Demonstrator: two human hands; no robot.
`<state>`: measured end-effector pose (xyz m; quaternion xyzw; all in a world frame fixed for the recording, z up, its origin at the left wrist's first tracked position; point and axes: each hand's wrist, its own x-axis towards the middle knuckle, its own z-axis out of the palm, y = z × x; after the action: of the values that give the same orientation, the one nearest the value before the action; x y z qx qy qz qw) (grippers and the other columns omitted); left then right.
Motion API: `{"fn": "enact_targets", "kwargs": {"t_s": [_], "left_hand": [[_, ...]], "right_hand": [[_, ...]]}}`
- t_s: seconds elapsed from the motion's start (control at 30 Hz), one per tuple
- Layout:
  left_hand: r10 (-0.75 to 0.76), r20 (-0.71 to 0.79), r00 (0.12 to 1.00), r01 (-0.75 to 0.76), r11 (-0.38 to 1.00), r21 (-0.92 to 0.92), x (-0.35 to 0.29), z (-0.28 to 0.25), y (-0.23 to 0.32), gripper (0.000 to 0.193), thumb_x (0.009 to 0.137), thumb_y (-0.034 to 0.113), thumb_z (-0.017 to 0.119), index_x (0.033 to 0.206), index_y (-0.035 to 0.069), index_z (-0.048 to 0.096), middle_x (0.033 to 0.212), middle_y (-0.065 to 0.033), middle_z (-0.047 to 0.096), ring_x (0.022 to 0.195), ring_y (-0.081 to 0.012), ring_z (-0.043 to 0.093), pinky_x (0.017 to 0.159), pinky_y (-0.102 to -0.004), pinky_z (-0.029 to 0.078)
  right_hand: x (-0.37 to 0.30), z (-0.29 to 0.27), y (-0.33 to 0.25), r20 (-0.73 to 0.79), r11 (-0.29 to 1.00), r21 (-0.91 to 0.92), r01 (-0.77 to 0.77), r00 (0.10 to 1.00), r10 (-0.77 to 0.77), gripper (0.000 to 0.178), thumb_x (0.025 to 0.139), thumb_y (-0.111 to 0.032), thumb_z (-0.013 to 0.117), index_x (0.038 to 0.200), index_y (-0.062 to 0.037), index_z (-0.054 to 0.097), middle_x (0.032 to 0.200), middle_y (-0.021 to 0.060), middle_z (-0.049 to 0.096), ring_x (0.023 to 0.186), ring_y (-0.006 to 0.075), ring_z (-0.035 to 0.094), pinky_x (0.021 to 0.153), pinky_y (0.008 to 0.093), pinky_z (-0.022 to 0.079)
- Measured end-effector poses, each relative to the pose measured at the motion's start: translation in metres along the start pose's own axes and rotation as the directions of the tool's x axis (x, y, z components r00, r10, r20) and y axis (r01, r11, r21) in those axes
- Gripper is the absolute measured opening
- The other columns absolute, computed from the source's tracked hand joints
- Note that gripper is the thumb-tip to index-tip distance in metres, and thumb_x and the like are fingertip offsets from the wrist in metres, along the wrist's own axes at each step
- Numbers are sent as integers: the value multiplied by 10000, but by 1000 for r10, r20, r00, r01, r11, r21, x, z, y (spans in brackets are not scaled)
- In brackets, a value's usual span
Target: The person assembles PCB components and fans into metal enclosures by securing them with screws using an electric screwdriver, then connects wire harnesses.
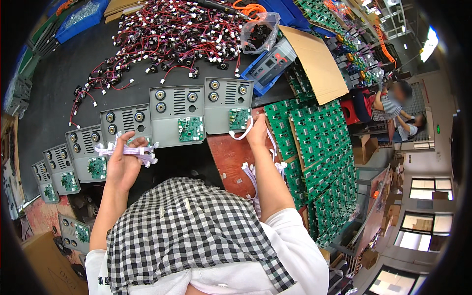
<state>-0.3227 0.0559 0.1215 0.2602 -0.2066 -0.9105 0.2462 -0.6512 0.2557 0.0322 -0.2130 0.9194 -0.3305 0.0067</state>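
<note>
Nearest, at the lower edge, a checked apron (191,231) covers the person's front. The left hand (124,164) has its grip pressed together around a bundle of white ribbon cables (129,149), held above the worktop (59,83). The right hand (256,130) pinches one white ribbon cable (241,133) at the green board on the last grey panel (227,104). Seven grey panels can be counted, curving from that one round to the worktop's left edge, each carrying one green circuit board. Stacks of green boards (319,142), too many to count, fill the right side. Farther off, a heap of red-wired connectors (167,34) spreads toward the far edge, beside one clear plastic bag (258,32) and a cardboard flap (314,64).
</note>
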Motion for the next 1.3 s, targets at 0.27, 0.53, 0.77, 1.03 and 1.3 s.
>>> {"fn": "enact_targets", "kwargs": {"t_s": [0.27, 0.53, 0.77, 1.03, 1.3], "left_hand": [[31, 59, 998, -28, 998, -63, -9, 5, 7, 408, 914, 410, 321, 1182, 109, 386, 1015, -163, 513, 1013, -326, 491, 872, -464, 422], [5, 96, 995, 2, 997, -76, -20, -2, 7, 377, 882, 280, 476, 1205, 113, 377, 966, -154, 554, 981, -310, 528, 850, -443, 431], [-8, 119, 993, 11, 1000, -23, -33, -3, 16, 351, 888, 265, 463, 1184, 87, 399, 951, -156, 561, 956, -297, 548, 824, -407, 472], [22, 131, 991, -14, 998, -68, -37, -12, 21, 308, 899, 264, 436, 1130, 61, 419, 957, -157, 543, 965, -300, 530, 842, -405, 462], [29, 126, 992, -13, 992, -125, -39, -4, 23, 249, 913, 269, 396, 921, 32, 473, 1082, -180, 490, 1068, -320, 469, 895, -422, 437]], "right_hand": [[18, -7, -7, 273, 988, -141, 65, 962, -25, 243, 774, -172, 543, 905, -13, 414, 820, 239, 570, 779, 398, 556, 689, 451, 416], [44, 15, 51, 430, 869, 278, -409, 862, 268, 287, 696, -107, 662, 868, -114, 432, 771, 13, 513, 708, 173, 524, 642, 361, 442], [17, -3, 42, 225, 997, 59, 44, 973, -56, 316, 709, -89, 631, 967, -83, 451, 833, 56, 563, 741, 212, 555, 661, 340, 452], [-105, -53, -133, 66, 845, 243, 477, 861, -505, 95, 739, -74, 587, 826, -45, 612, 784, 113, 599, 711, 266, 575, 652, 333, 459], [-163, -15, -210, 142, 511, 14, 859, 504, -852, 196, 631, -92, 635, 824, -89, 602, 638, 33, 467, 604, 204, 509, 531, 318, 399]]}}
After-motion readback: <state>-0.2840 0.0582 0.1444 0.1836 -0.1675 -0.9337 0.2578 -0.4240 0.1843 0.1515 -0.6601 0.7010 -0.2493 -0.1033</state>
